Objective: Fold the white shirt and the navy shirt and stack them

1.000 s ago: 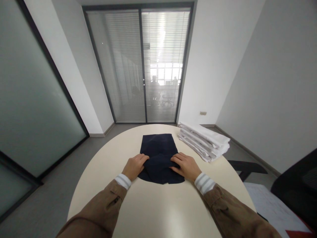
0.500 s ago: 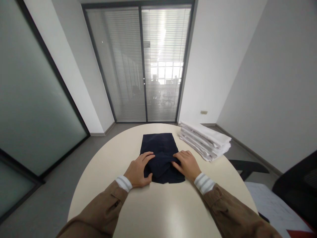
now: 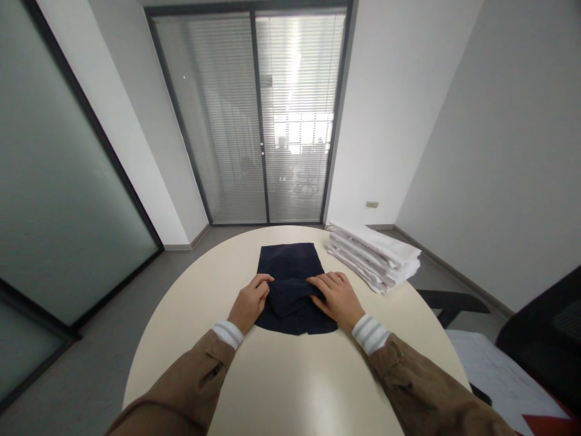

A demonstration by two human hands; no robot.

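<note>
A folded navy-blue cloth garment [image 3: 292, 260] lies on the round table in front of me, its exact kind not shown. A loose fold runs across its middle, and its near edge curves towards me. My left hand [image 3: 249, 301] is closed at the left side of that fold, thumb and fingers pinching the cloth. At the right side, my right hand [image 3: 337, 297] grips the same fold, fingers on top and thumb tucked at the cloth. The fingertips of both hands are partly hidden against the dark fabric.
A stack of folded white cloth or paper [image 3: 374, 257] sits at the table's [image 3: 181, 339] back right edge. Beyond the right edge stands a black chair [image 3: 540, 339] with papers [image 3: 490, 369] on it. A glass door with blinds [image 3: 267, 121] stands behind.
My left hand has shifted from lying spread over the cloth to pinching its left edge. My right hand has slid slightly left along the fold.
</note>
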